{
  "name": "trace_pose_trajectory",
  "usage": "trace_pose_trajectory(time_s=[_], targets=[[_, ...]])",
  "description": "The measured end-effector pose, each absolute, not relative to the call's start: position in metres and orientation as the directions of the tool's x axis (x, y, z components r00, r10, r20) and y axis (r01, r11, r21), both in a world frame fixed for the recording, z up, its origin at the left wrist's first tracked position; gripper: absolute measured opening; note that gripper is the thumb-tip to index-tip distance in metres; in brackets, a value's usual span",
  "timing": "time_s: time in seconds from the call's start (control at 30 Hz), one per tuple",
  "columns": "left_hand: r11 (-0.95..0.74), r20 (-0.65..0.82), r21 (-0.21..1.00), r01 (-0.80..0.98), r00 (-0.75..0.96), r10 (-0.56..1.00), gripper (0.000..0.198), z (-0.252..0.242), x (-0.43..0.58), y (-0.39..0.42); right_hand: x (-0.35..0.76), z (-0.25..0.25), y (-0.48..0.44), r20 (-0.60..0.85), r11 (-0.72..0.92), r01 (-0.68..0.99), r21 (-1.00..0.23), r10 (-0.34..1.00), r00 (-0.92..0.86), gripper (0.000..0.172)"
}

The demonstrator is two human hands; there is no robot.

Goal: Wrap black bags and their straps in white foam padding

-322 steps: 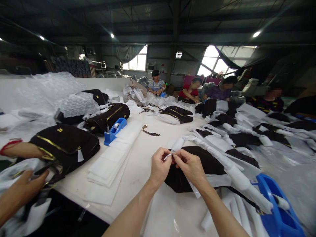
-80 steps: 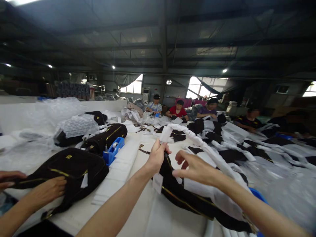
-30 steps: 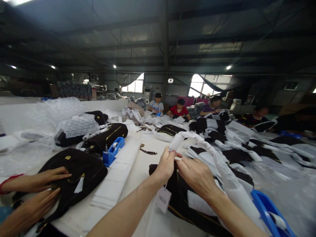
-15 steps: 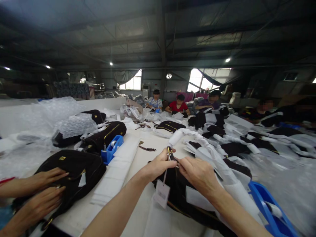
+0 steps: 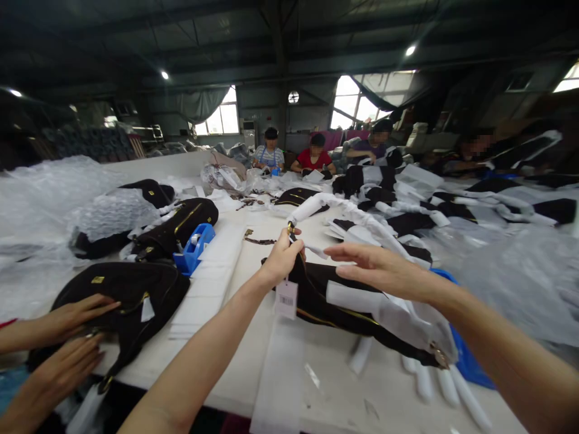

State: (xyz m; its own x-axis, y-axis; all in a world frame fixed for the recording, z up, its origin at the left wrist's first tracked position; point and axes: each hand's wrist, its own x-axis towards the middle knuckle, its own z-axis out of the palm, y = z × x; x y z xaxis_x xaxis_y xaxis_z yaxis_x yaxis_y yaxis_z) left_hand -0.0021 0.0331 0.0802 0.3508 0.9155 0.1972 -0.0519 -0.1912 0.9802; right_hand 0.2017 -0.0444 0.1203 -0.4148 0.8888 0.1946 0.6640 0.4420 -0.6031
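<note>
My left hand [image 5: 283, 256] is closed around the end of a black bag [image 5: 312, 301], where a gold-coloured metal ring [image 5: 291, 228] joins the strap. The strap [image 5: 357, 211], wrapped in white material, arches up and away to the right. From the bag's end hangs a tag with a barcode [image 5: 286, 299]. My right hand [image 5: 375, 262] is held above the bag with its fingers stretched out. Close to its fingertips is a small white strip [image 5: 315, 249]; whether they touch is unclear. White wrap [image 5: 353, 296] lies along the bag's zipped side.
On the left, a co-worker's hands [image 5: 72, 325] rest on another black bag [image 5: 149, 286]. A blue tape dispenser [image 5: 194, 248] stands beside stacked white sheets [image 5: 210, 289]. Another blue object [image 5: 470, 361] is partly behind my right arm. Clear plastic bags [image 5: 506, 283] heap at right. Several people sit across the table.
My right hand has come away from the strap end and opened, moving right. My left hand keeps its hold. The bag's far end now shows, and the whole view has shifted.
</note>
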Motion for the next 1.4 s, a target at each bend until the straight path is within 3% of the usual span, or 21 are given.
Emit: trace_pose_trajectory(time_s=[0.03,0.1,0.17,0.23,0.3,0.37,0.53,0.6,0.67,0.73,0.8,1.1,1.4], targets=[[-0.189,0.202,0.979,-0.071,0.345,0.917,0.029,0.081,-0.002,0.034,0.212,0.119,-0.051,0.107,0.401,0.712,-0.577,0.901,-0.420,0.052],[-0.181,0.204,0.979,-0.098,0.345,0.916,0.028,0.083,-0.001,0.036,0.235,0.113,-0.062,0.016,0.330,0.849,-0.413,0.935,-0.355,0.057],[-0.183,0.212,0.976,-0.118,0.337,0.917,0.026,0.085,0.002,0.040,0.252,0.105,-0.071,-0.010,0.272,0.939,-0.210,0.960,-0.280,0.062],[-0.210,0.246,0.967,-0.147,0.306,0.920,0.024,0.089,0.007,0.046,0.256,0.094,-0.078,-0.012,0.241,0.970,-0.041,0.970,-0.242,0.078],[-0.236,0.284,0.951,-0.198,0.267,0.921,0.022,0.096,0.014,0.053,0.246,0.081,-0.087,0.060,0.237,0.966,0.106,0.968,-0.244,0.099],[-0.260,0.318,0.933,-0.250,0.231,0.919,0.021,0.103,0.021,0.060,0.227,0.065,-0.098,0.208,0.235,0.943,0.237,0.936,-0.285,0.110],[-0.320,0.397,0.879,-0.354,0.170,0.902,0.019,0.125,0.037,0.071,0.210,0.037,-0.107,0.400,0.122,0.891,0.437,0.861,-0.314,0.106],[-0.369,0.451,0.852,-0.371,0.161,0.878,0.019,0.136,0.042,0.072,0.225,0.040,-0.098,0.450,-0.016,0.879,0.476,0.863,-0.228,0.097],[-0.432,0.515,0.823,-0.369,0.164,0.842,0.019,0.149,0.046,0.071,0.245,0.051,-0.086,0.465,-0.113,0.866,0.488,0.873,-0.148,0.068],[-0.474,0.563,0.794,-0.381,0.166,0.810,0.018,0.165,0.049,0.071,0.263,0.066,-0.074,0.430,-0.116,0.866,0.487,0.895,-0.122,0.030],[-0.487,0.581,0.775,-0.403,0.153,0.799,0.015,0.180,0.048,0.072,0.273,0.082,-0.065,0.403,-0.074,0.873,0.481,0.904,-0.145,0.015],[-0.447,0.543,0.776,-0.444,0.112,0.832,0.018,0.211,0.003,0.091,0.272,0.143,-0.053,0.481,0.058,0.888,0.455,0.823,-0.301,0.013],[-0.328,0.409,0.872,-0.364,0.173,0.896,0.020,0.174,-0.041,0.091,0.253,0.158,-0.038,0.270,0.193,0.857,0.477,0.896,-0.352,0.010]])
